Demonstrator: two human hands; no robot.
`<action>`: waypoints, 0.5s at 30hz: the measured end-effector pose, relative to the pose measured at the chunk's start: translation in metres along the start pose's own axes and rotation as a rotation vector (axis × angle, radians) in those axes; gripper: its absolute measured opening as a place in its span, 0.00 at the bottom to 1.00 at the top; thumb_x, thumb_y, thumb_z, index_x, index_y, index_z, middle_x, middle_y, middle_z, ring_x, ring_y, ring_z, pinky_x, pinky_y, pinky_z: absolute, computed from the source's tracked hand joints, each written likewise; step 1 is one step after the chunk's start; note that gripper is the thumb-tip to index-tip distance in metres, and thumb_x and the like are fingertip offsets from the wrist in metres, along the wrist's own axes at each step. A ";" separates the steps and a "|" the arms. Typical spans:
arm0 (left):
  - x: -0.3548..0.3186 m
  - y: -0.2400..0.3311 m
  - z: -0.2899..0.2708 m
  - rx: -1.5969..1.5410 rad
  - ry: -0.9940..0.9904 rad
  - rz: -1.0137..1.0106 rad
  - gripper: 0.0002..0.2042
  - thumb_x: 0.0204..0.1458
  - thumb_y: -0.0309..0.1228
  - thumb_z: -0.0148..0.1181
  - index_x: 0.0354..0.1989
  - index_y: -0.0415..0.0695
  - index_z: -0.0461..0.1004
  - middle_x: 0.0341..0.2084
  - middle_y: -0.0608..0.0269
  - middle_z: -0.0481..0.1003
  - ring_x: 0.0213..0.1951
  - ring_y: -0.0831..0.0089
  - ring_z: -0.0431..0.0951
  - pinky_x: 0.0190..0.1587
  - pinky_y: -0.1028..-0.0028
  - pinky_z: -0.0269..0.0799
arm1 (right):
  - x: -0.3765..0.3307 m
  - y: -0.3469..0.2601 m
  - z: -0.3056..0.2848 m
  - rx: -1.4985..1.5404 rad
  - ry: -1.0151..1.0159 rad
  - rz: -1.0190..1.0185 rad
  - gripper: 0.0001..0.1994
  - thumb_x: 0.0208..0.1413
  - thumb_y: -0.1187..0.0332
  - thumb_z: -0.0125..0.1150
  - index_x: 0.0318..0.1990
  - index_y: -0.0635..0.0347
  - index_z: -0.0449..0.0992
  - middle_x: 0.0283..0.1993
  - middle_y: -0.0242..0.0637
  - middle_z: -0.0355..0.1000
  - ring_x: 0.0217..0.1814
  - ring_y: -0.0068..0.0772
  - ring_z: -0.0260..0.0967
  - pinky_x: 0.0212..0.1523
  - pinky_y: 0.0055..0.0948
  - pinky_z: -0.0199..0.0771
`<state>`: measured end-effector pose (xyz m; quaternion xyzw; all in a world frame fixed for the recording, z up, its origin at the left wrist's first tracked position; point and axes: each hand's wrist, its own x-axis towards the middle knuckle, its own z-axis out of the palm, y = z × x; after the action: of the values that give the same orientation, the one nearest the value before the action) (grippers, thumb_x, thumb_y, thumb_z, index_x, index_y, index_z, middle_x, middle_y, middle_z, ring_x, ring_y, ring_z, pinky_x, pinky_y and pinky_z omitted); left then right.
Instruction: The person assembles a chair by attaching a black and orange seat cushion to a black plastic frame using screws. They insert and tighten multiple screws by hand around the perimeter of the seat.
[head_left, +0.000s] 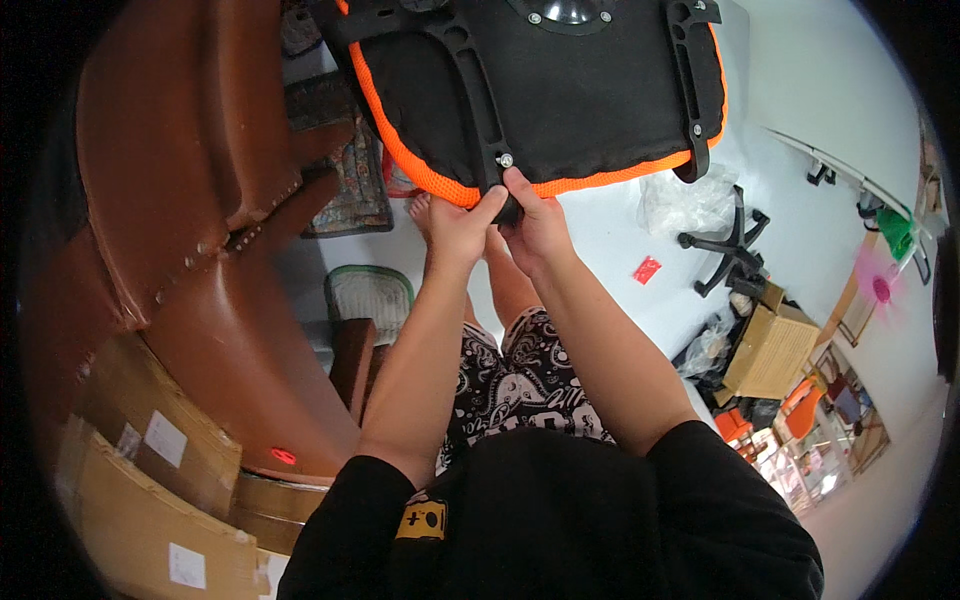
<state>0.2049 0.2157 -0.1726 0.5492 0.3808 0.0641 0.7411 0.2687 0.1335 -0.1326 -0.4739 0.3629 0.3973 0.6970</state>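
A black office-chair back panel (610, 110) with orange mesh edging stretches across the top of the view, its upper part cut off. Two black plastic bars run down it, and silver bolts show on them. At the lower end of the left bar (478, 95), just under a bolt (506, 160), my two hands meet. My left hand (464, 228) is closed on the bar's end, thumb on top. Beside it my right hand (540, 232) grips the same end, its thumb touching near the bolt. Fingers underneath are hidden.
A brown leather sofa (190, 170) and cardboard boxes (150, 510) fill the left. Right of my legs, a black star-shaped chair base (738, 245), clear plastic wrap (685, 205) and a red packet (647, 269) lie on the floor. Farther right stands an open carton (772, 348).
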 end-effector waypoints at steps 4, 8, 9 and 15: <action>-0.003 0.016 0.006 -0.304 0.028 -0.145 0.21 0.48 0.28 0.59 0.51 0.35 0.66 0.49 0.63 0.69 0.48 0.72 0.70 0.53 0.74 0.64 | -0.005 -0.011 0.002 0.021 0.048 -0.032 0.17 0.48 0.67 0.66 0.46 0.57 0.72 0.41 0.31 0.73 0.38 0.26 0.71 0.36 0.27 0.71; 0.001 0.032 0.013 -0.572 0.091 -0.355 0.23 0.55 0.37 0.56 0.54 0.36 0.63 0.48 0.62 0.70 0.49 0.70 0.71 0.53 0.68 0.66 | -0.006 -0.026 -0.005 0.082 0.037 -0.036 0.19 0.47 0.71 0.66 0.48 0.61 0.70 0.44 0.35 0.73 0.43 0.29 0.71 0.43 0.31 0.72; 0.003 0.043 0.019 -0.590 0.121 -0.391 0.23 0.55 0.37 0.56 0.55 0.37 0.62 0.48 0.62 0.70 0.49 0.69 0.71 0.53 0.67 0.67 | -0.006 -0.028 -0.008 0.095 0.054 -0.068 0.20 0.46 0.72 0.66 0.49 0.62 0.70 0.45 0.36 0.72 0.44 0.30 0.71 0.45 0.31 0.72; 0.023 0.077 0.038 -0.343 0.150 -0.368 0.27 0.55 0.48 0.52 0.59 0.45 0.60 0.54 0.58 0.67 0.53 0.58 0.69 0.53 0.49 0.64 | -0.016 -0.044 -0.007 0.113 0.078 -0.240 0.23 0.47 0.77 0.64 0.53 0.67 0.65 0.49 0.39 0.70 0.49 0.33 0.69 0.52 0.31 0.69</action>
<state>0.2704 0.2281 -0.1138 0.3308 0.5118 0.0324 0.7922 0.3000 0.1130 -0.1040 -0.4889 0.3521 0.2712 0.7506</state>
